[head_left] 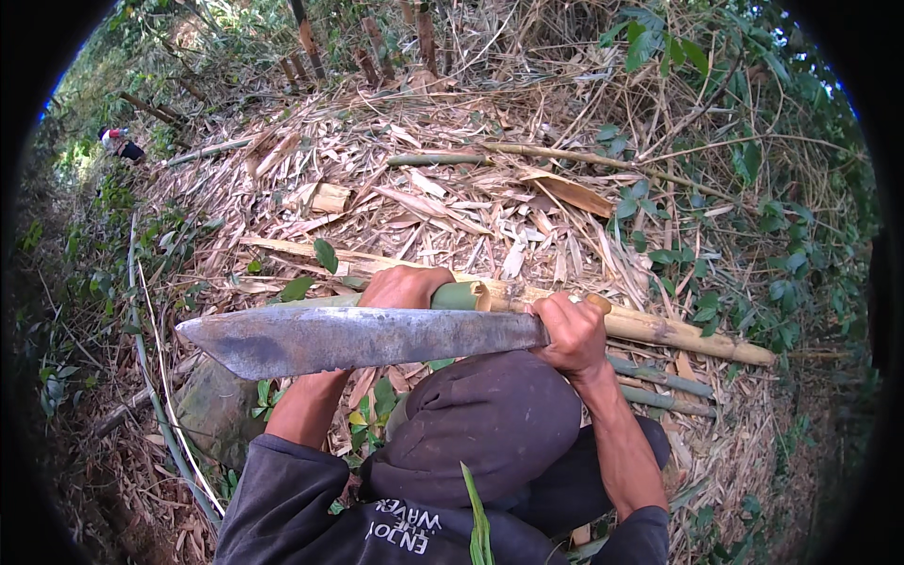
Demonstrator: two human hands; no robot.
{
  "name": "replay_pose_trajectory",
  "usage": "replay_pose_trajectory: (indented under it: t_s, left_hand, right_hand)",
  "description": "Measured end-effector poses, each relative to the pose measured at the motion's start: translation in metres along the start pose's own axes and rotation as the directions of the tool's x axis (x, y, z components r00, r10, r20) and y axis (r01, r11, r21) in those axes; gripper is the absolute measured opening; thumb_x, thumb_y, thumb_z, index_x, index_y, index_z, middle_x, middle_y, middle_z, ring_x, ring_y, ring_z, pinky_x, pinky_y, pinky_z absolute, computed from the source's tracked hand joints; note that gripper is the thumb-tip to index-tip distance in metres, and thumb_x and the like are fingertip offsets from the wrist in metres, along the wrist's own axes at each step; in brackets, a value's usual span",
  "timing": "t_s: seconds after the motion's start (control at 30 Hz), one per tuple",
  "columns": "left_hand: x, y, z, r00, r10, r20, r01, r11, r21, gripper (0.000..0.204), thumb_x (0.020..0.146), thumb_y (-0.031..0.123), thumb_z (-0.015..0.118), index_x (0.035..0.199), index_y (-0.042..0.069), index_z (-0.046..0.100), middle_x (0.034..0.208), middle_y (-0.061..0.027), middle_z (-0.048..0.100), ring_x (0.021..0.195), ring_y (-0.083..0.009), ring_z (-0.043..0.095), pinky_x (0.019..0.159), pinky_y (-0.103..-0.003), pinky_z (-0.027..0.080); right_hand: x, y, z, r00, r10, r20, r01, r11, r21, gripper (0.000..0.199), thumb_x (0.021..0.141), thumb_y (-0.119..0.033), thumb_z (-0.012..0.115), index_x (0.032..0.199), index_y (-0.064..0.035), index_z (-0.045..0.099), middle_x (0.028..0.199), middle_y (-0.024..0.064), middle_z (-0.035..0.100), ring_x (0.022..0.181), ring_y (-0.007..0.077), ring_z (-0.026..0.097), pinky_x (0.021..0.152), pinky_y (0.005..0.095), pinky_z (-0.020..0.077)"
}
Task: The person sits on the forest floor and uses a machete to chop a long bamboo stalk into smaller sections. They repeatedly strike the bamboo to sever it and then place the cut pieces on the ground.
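My right hand is closed round the handle of a machete, whose rounded wooden butt shows above the fist. The broad, worn grey blade points left, lying across the view in front of my left forearm. Just beyond the blade, my left hand wraps over a green bamboo stalk; the blade hides part of that hand. The stalk's cut, hollow end faces right, close to my right fist. Behind both hands a long yellowish bamboo pole lies slantwise on the ground. My bent knee is below the blade.
Dry bamboo sheaths and leaves litter the ground. Short green bamboo lengths lie right of my knee, a stone at left. Beyond are a green piece, a thin pole and standing stems. Far left is another person.
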State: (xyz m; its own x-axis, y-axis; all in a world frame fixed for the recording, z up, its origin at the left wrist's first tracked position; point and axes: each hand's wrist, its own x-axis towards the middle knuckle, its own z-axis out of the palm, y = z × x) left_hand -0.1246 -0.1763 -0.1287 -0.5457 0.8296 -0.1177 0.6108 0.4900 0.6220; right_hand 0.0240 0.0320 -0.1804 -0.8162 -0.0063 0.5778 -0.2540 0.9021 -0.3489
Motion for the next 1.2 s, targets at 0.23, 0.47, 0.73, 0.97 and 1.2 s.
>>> replay_pose_trajectory:
  t_s: [0.23,0.47,0.73,0.97,1.2]
  left_hand:
    - [0.004,0.002,-0.004,1.000,0.022,0.001,-0.022,1.000,-0.021,0.025,0.069,0.022,0.073,0.084,0.003,0.064,0.071,-0.0163,0.065,0.069,-0.0345,0.066,0.064,-0.044,0.049]
    - [-0.002,0.006,0.000,0.996,0.028,-0.084,-0.032,0.999,-0.043,0.032,0.064,0.022,0.078,0.086,0.002,0.066,0.069,-0.0152,0.065,0.065,-0.0301,0.067,0.060,-0.039,0.049]
    - [-0.069,0.021,-0.058,0.950,0.217,-0.224,-0.218,0.976,0.022,0.031,0.058,0.016,0.083,0.083,0.007,0.065,0.074,-0.0101,0.067,0.068,-0.0229,0.068,0.064,-0.033,0.052]
    - [-0.024,0.014,-0.037,0.938,0.086,-0.336,-0.064,0.995,0.077,0.029,0.066,0.021,0.079,0.083,0.004,0.062,0.073,-0.0139,0.065,0.066,-0.0295,0.066,0.061,-0.039,0.052]
    - [-0.022,0.010,-0.025,0.979,0.126,-0.160,-0.113,0.990,0.088,0.028,0.076,0.027,0.073,0.085,0.003,0.062,0.067,-0.0112,0.060,0.059,-0.0244,0.061,0.059,-0.038,0.049]
  right_hand:
    - [0.003,0.002,0.002,0.999,-0.014,0.033,0.014,1.000,0.002,0.023,0.059,-0.017,0.070,0.077,-0.0082,0.059,0.064,0.0053,0.052,0.048,0.0230,0.056,0.047,0.0354,0.0434]
    - [-0.004,0.007,0.005,0.999,0.039,0.010,-0.039,0.999,-0.018,0.016,0.068,-0.017,0.069,0.075,-0.0075,0.058,0.063,0.0066,0.053,0.048,0.0241,0.056,0.047,0.0361,0.0437]
    - [-0.116,0.085,-0.022,0.552,0.829,-0.087,-0.831,0.540,-0.130,0.014,0.079,-0.011,0.062,0.080,0.0032,0.059,0.061,0.0177,0.059,0.056,0.0320,0.062,0.055,0.0406,0.0464]
    - [-0.015,0.029,-0.037,0.762,0.613,-0.207,-0.618,0.785,0.046,0.012,0.080,-0.008,0.065,0.075,-0.0019,0.056,0.052,0.0027,0.050,0.042,0.0138,0.045,0.042,0.0310,0.0326]
    - [0.006,-0.003,-0.017,0.993,0.094,-0.075,-0.093,0.996,0.017,0.023,0.056,-0.013,0.068,0.076,-0.0074,0.059,0.065,0.0063,0.057,0.051,0.0236,0.058,0.048,0.0352,0.0432]
